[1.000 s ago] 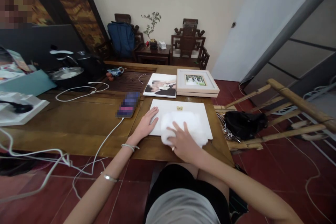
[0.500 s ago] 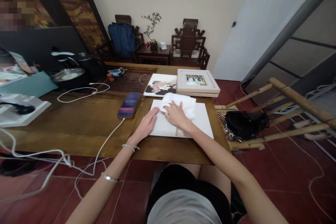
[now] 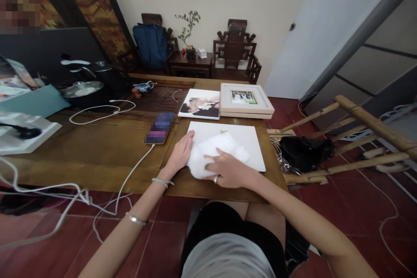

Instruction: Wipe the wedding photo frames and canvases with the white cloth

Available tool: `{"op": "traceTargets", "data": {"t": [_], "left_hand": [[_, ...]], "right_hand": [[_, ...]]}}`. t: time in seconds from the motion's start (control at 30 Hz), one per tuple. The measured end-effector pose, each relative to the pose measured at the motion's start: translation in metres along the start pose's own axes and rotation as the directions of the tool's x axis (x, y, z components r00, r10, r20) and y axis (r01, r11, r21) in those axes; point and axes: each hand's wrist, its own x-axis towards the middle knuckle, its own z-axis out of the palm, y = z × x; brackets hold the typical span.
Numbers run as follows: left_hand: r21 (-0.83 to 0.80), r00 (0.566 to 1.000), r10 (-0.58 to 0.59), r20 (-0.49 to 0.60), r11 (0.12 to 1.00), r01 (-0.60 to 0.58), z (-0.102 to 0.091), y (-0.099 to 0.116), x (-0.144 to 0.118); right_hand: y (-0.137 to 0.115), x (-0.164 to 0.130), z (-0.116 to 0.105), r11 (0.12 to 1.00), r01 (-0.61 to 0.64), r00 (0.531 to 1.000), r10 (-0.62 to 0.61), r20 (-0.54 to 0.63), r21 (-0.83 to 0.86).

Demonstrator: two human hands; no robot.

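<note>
White cloth (image 3: 213, 153) bunches under your right hand (image 3: 230, 169), fingers closed over it and pressing it onto the near-left corner of the white panel (image 3: 247, 143). Your left hand (image 3: 180, 154) lies open and flat on the panel's left edge, seemingly steadying it. Beyond lie a photo print (image 3: 201, 104) and a framed picture (image 3: 245, 100).

Head view, forward-down over wooden table (image 3: 97, 147)

cloth (image 3: 215, 153) on board (image 3: 250, 147) | phone (image 3: 159, 128) left of board | 2 frames (image 3: 246, 100) behind board
</note>
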Motion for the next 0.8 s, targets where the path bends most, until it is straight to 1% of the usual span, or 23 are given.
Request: {"op": "traceTargets", "data": {"t": [0.07,0.1,0.17,0.23,0.3,0.37,0.47,0.53,0.6,0.67,0.73,0.8], "left_hand": [[0.072,0.998,0.053,0.023,0.996,-0.054,0.001,0.001,0.0],[0.094,0.997,0.071,0.033,0.993,-0.074,0.001,0.001,0.0],[0.128,0.994,0.096,0.046,0.987,-0.101,0.002,-0.001,0.0],[0.147,0.993,0.11,0.05,0.982,-0.116,0.002,-0.004,0.001],[0.153,0.992,0.115,0.048,0.981,-0.121,0.002,-0.006,0.001],[0.16,0.992,0.115,0.042,0.98,-0.12,0.001,-0.005,0.001],[0.18,0.994,0.1,0.042,0.978,-0.106,0.0,-0.003,0.001],[0.185,0.995,0.092,0.048,0.978,-0.1,0.0,-0.002,0.001],[0.18,0.994,0.094,0.053,0.978,-0.102,0.0,-0.001,0.001],[0.172,0.993,0.1,0.055,0.979,-0.108,0.0,-0.002,0.0],[0.162,0.993,0.1,0.056,0.981,-0.108,0.0,-0.002,0.0],[0.156,0.994,0.097,0.057,0.982,-0.105,0.0,-0.003,0.0]], "right_hand": [[0.013,-0.003,-0.008,0.993,-0.119,0.993,0.119,0.02,-0.006],[0.02,-0.002,-0.011,0.982,-0.19,0.982,0.191,0.013,-0.012],[0.034,0.008,-0.015,0.941,-0.338,0.941,0.337,-0.033,-0.012],[0.046,0.026,-0.017,0.896,-0.444,0.893,0.443,-0.079,0.008],[0.055,0.051,-0.016,0.866,-0.499,0.861,0.499,-0.1,0.028],[0.061,0.08,-0.015,0.851,-0.523,0.844,0.525,-0.105,0.05],[0.064,0.119,-0.015,0.839,-0.536,0.834,0.543,-0.099,0.091],[0.065,0.133,-0.016,0.834,-0.541,0.83,0.55,-0.089,0.11],[0.067,0.136,-0.018,0.822,-0.557,0.82,0.567,-0.08,0.12],[0.074,0.128,-0.021,0.802,-0.584,0.801,0.594,-0.071,0.122],[0.086,0.11,-0.027,0.781,-0.613,0.78,0.622,-0.064,0.117],[0.102,0.084,-0.034,0.764,-0.636,0.763,0.643,-0.062,0.107]]}}
